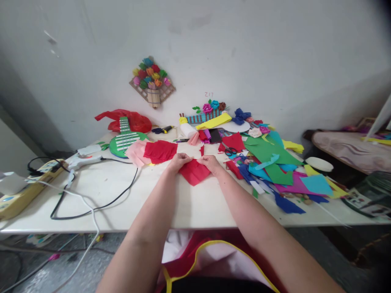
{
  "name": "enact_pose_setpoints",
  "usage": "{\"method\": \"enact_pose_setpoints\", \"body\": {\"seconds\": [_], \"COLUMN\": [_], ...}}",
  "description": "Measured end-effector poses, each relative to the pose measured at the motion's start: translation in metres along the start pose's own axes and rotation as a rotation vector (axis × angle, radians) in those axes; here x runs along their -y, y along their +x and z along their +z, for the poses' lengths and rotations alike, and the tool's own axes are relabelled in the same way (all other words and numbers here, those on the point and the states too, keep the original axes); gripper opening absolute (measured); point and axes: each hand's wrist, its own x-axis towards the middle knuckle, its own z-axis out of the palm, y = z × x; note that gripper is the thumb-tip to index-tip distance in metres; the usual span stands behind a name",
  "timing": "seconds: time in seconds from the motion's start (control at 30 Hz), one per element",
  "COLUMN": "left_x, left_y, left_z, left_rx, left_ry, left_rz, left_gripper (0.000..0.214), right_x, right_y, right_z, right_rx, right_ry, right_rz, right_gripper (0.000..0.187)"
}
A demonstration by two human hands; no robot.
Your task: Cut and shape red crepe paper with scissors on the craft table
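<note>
Between my two hands a piece of red crepe paper (194, 172) is held by its upper edge, its lower part hanging to a point just over the table. My left hand (181, 162) pinches it at the left, and my right hand (210, 162) pinches it at the right, with the fingertips close together. Just beyond my left hand lies a larger red crepe sheet (160, 151), partly over a pale pink crepe piece (136, 152). Scissors (229, 150) with dark handles rest on more red paper (235, 141) beyond my right hand.
Green sheets (271, 152) and coloured scraps cover the table's right side. A glue gun (84, 162), black cord (113, 201) and power strip (45, 175) lie left. Behind are a green guitar-shaped craft (125, 140) and a red plastic bag (131, 120). A jar (371, 197) stands far right.
</note>
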Motion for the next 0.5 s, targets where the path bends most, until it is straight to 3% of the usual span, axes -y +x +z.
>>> {"method": "enact_pose_setpoints", "body": {"seconds": [0.27,0.5], "left_x": [-0.0034,-0.0012], "left_y": [0.0000,0.0035], "left_z": [-0.0006,-0.0016], "left_rx": [0.035,-0.050], "left_ry": [0.011,-0.081], "left_rz": [-0.061,-0.007], "left_gripper": [0.037,0.038], "right_x": [-0.0005,0.0026], "right_y": [-0.0003,-0.0016], "right_z": [-0.0025,-0.0026], "right_rx": [0.025,-0.046], "right_ry": [0.020,0.173], "right_rz": [0.035,0.013], "right_gripper": [0.028,0.032]}}
